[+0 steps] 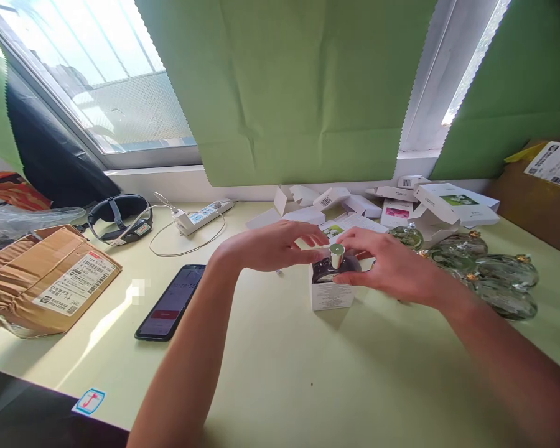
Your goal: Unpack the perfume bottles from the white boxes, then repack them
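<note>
A small white carton (332,297) stands upright on the table in front of me. A dark glass perfume bottle (324,269) with a shiny silver cap (336,254) sits in its open top, the cap and shoulders showing above the rim. My left hand (282,246) reaches in from the left, fingers apart, its thumb tip at the carton's left upper edge. From the right, my right hand (385,261) curls around the bottle, thumb across the front and fingers behind it. The lower part of the bottle is hidden inside the carton.
Unfolded white cartons (352,205) lie along the back wall. Several clear glass bottles (499,277) rest at right, before a brown box (536,199). To the left are a phone (168,305), a power strip (205,214), a head strap (121,218) and a cardboard parcel (51,280).
</note>
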A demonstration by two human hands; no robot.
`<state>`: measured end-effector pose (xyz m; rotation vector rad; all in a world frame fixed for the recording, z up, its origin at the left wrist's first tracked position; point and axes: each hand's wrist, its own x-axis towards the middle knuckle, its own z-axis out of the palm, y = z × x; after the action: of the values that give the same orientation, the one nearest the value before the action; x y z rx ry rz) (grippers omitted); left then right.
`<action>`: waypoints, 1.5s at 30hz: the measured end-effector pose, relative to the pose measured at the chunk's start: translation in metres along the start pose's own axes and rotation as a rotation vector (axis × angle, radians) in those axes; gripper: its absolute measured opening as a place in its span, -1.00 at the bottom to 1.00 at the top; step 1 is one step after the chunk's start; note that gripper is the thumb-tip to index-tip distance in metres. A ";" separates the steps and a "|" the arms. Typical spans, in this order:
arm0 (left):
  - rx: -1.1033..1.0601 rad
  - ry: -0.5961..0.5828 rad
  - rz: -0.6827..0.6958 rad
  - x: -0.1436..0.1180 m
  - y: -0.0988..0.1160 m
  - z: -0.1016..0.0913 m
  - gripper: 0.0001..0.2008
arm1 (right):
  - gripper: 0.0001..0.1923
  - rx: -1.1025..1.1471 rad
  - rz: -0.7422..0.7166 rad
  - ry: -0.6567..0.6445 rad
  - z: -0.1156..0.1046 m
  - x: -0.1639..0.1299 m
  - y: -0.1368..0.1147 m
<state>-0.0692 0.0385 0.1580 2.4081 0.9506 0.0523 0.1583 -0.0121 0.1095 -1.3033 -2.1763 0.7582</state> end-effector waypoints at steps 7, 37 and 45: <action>0.103 0.066 0.076 -0.004 0.010 0.004 -0.66 | -0.76 0.059 0.030 -0.043 0.001 0.000 0.000; 0.273 0.549 0.074 -0.018 0.004 0.090 -0.79 | -0.25 -0.048 -0.126 -0.247 -0.009 -0.001 0.019; 0.452 0.587 -0.019 -0.046 0.016 0.098 -0.78 | -0.25 -0.082 -0.085 -0.247 -0.008 -0.003 0.016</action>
<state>-0.0716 -0.0467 0.0899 2.8629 1.3586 0.6287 0.1748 -0.0074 0.1035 -1.2009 -2.4642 0.8427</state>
